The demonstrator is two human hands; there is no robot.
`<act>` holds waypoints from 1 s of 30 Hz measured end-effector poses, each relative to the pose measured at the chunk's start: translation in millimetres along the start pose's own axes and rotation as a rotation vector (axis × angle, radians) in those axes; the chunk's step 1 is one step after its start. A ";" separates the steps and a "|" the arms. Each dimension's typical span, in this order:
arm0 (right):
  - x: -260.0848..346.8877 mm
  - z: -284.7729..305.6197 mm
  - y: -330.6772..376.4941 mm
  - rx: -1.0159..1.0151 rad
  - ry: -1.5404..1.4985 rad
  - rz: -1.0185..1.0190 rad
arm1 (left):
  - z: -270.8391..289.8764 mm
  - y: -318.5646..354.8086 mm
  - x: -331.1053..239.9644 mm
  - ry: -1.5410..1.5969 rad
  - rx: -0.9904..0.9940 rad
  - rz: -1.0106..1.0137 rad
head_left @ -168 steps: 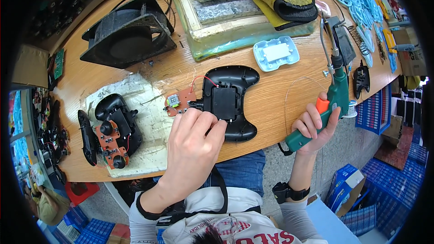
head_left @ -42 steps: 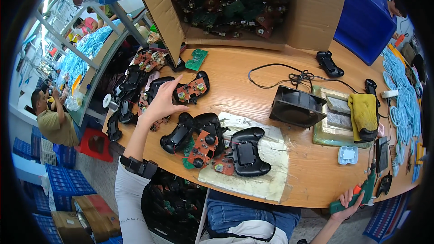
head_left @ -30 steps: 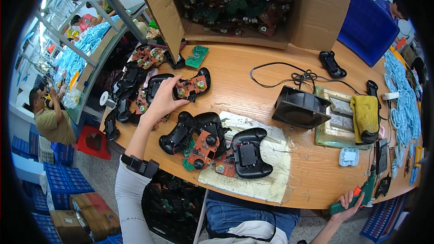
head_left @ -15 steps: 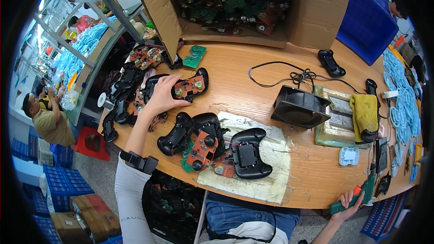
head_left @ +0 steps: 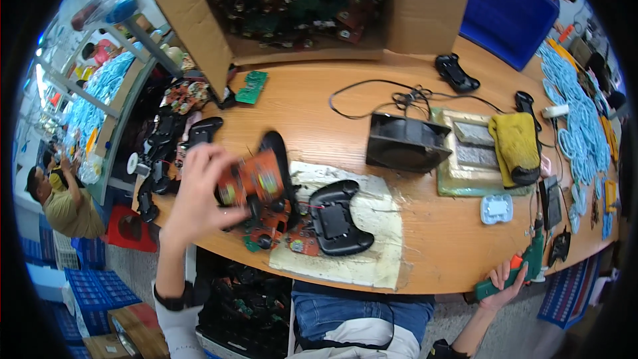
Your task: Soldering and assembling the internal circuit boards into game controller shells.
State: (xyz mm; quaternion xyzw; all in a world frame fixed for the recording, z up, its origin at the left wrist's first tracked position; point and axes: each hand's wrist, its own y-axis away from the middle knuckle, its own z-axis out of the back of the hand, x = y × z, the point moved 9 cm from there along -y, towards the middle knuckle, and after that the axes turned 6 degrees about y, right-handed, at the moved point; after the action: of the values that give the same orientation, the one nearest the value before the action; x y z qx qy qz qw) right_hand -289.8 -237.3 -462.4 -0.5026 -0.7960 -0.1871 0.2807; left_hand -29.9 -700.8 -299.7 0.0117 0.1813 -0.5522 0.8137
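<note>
Controller shell [head_left: 283,165], curved black plastic

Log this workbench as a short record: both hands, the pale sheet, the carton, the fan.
Left hand: gripping a black controller shell with a reddish circuit board, motion-blurred
Right hand: holding a green pistol-shaped tool
Pale sheet: another black shell lies on it
Carton: open, circuit boards inside
Fan: black, left of the yellow cloth
</note>
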 end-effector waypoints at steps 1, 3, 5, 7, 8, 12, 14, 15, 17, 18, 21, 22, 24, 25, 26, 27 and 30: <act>-0.5 -0.3 -0.1 -0.123 0.008 0.036 | -9.1 4.3 -37.0 0.044 0.119 -0.057; -1.2 1.7 0.1 -0.078 0.002 0.023 | -47.7 10.6 -101.6 0.171 0.338 -0.195; -6.2 -6.4 -0.4 -0.051 -0.020 -0.009 | -83.9 14.3 -157.5 0.260 0.439 -0.367; -11.5 -13.4 0.8 -0.037 0.000 -0.054 | -120.2 7.4 -197.0 0.278 0.421 -0.484; -14.1 -14.3 2.1 -0.028 0.030 -0.076 | -134.6 0.3 -212.0 0.278 0.403 -0.507; -20.2 -24.3 6.4 -0.031 0.224 -0.196 | -152.9 -28.8 -233.5 0.276 0.422 -0.504; -20.7 -24.6 10.6 -0.088 0.319 -0.230 | -144.8 -33.7 -223.2 0.340 0.399 -0.383; -20.1 -22.7 12.3 -0.108 0.313 -0.226 | -145.9 -32.3 -213.2 0.373 0.357 -0.295; -22.8 -27.4 15.1 -0.038 0.473 -0.228 | -155.6 -23.1 -207.4 0.394 0.322 -0.196; -25.8 -29.2 18.1 -0.047 0.466 -0.233 | -158.3 -22.3 -205.4 0.464 0.239 -0.109; -31.1 -36.2 25.8 0.008 0.483 -0.218 | -164.2 -22.2 -210.7 0.511 0.081 0.016; -33.7 -36.0 27.1 0.002 0.480 -0.220 | -162.3 -23.5 -209.4 0.495 0.006 0.040; -34.9 -46.0 28.4 0.080 0.457 -0.158 | -168.6 -25.4 -209.8 0.476 0.002 0.038; -38.3 -47.3 29.2 0.120 0.471 -0.174 | -168.5 -26.4 -212.1 0.473 -0.016 0.017; -39.4 -49.8 29.6 0.115 0.469 -0.176 | -168.0 -27.1 -214.1 0.469 -0.034 -0.005; -44.0 -54.4 29.5 0.100 0.525 -0.221 | -169.6 -27.6 -214.0 0.469 -0.030 -0.004; -50.1 -62.1 29.2 0.124 0.582 -0.279 | -170.6 -29.1 -214.2 0.474 -0.075 -0.004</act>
State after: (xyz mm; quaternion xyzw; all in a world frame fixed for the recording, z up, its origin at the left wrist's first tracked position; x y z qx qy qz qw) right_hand -230.5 -295.8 -445.8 -0.2960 -0.7536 -0.3107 0.4980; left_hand -173.8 -483.2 -387.8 0.1103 0.3875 -0.5285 0.7473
